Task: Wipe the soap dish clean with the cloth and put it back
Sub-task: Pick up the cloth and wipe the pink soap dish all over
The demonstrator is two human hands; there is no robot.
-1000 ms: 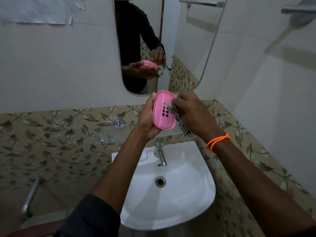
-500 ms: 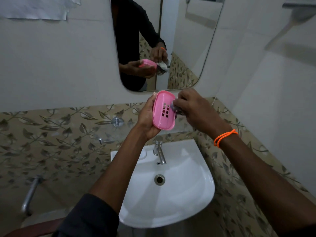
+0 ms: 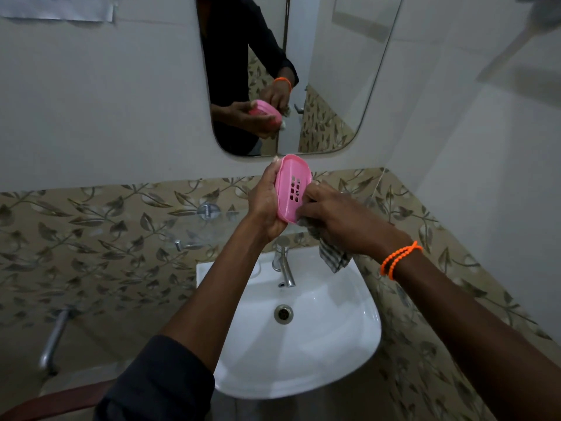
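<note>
A pink oval soap dish [image 3: 290, 177] with drain slots stands on end above the sink, its hollow side facing me. My left hand [image 3: 264, 202] grips it from the left edge and back. My right hand [image 3: 337, 218] presses a grey striped cloth [image 3: 331, 253] against the dish's lower right part; the loose end of the cloth hangs down below my fingers. An orange bead bracelet circles my right wrist.
A white basin [image 3: 334, 314] with a chrome tap [image 3: 283, 262] sits directly below. A mirror [image 3: 334, 71] hangs on the wall ahead. Leaf-patterned tiles cover the lower walls. A metal pipe [image 3: 56, 338] sticks out at lower left.
My right hand slid down from the dish's upper right rim to its lower part, dragging the cloth along. The dish stays held in my left hand.
</note>
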